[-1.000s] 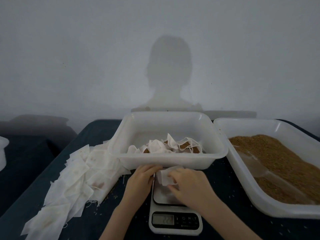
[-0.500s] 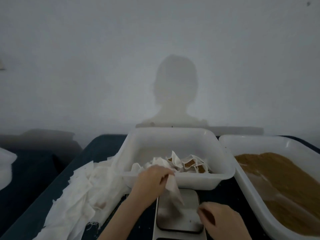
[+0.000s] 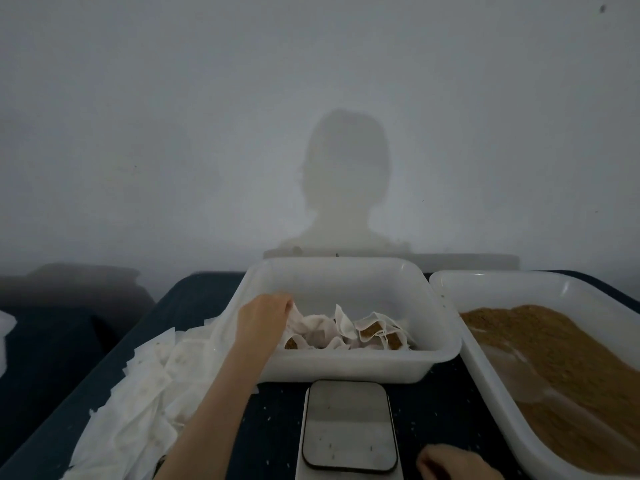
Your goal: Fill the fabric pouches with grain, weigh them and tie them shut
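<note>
**Filled pouch reaches the white bin; empties still waiting**

Head view: the left hand [image 3: 265, 315] is over the near-left corner of the white bin [image 3: 446, 344], its fingers curled onto the upper edge of a fabric pouch [image 3: 300, 318] that lies at the left end of the heap inside. Whether that pouch is still pinched or only touched I cannot tell for certain; the fingers look closed on its edge. The right hand [image 3: 453, 467] shows only partly at the bottom edge, at about 5 o'clock from the scale, and how it is held cannot be told.

Progress, as I judge it: a handful of filled pouches [image 3: 377, 332] already sit in the bin, so several rounds of filling and weighing appear done. The scale [image 3: 349, 424], directly at 6 o'clock from the bin, has a bare platform apart from a few stray kernels. A large stack of empty pouches [image 3: 145, 386] lies on the table [image 3: 194, 292] at 8 o'clock from the bin, and the tray at 3 o'clock holds plenty of grain [image 3: 568, 362], so much work appears to remain.

The pouches are thin, white, crumpled cloth; brown grain shows through some, with their tops sticking up loosely. Whether they are tied is not clear.
</note>
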Demonstrator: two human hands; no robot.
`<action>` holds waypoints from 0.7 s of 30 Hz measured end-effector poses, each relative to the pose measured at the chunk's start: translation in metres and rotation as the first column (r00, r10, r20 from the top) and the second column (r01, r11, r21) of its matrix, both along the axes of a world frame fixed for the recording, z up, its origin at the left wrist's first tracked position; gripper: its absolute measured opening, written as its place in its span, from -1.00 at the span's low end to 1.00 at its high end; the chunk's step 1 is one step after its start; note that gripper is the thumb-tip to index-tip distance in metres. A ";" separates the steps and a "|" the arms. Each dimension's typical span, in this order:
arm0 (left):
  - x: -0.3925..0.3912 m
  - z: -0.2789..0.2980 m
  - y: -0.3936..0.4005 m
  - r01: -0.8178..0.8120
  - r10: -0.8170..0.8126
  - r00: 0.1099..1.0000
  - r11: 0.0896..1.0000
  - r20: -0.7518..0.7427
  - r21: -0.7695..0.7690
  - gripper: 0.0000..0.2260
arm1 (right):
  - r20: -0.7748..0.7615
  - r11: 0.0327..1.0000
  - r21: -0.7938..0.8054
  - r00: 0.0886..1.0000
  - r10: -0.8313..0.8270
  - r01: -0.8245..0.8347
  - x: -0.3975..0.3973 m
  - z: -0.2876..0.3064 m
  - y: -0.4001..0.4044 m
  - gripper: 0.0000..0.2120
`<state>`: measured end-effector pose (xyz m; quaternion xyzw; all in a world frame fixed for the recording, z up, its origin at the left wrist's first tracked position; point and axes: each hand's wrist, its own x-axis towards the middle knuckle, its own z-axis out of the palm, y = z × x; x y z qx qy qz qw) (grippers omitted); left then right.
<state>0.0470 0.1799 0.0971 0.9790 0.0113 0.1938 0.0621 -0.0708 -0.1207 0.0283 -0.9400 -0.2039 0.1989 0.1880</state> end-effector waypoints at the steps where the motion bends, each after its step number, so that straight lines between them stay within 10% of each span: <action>1: -0.001 0.001 0.002 -0.031 0.031 0.999 0.999 0.032 -0.012 -0.81 | -0.006 0.998 -0.059 1.000 0.030 -0.031 0.001 0.002 0.001 -0.69; 5: 0.001 0.023 0.011 -0.128 0.197 0.954 0.948 0.224 -0.290 -0.82 | 0.125 0.984 -0.097 0.983 -0.136 0.149 0.012 0.000 0.012 -0.84; 13: 0.021 0.043 0.003 -0.215 0.242 0.950 0.966 0.198 -0.145 -0.83 | 0.445 0.967 -0.071 0.876 -0.188 0.243 0.027 0.007 0.032 -0.78; 17: 0.016 0.007 0.007 -0.074 0.085 0.988 0.993 -0.131 0.090 -0.83 | 0.457 0.962 -0.053 0.863 -0.214 0.267 0.029 0.019 0.026 -0.79; 21: 0.007 -0.010 0.010 0.073 -0.091 0.899 0.996 -0.428 -0.059 -0.73 | 0.499 0.976 -0.022 0.848 -0.175 0.215 0.035 0.039 0.019 -0.76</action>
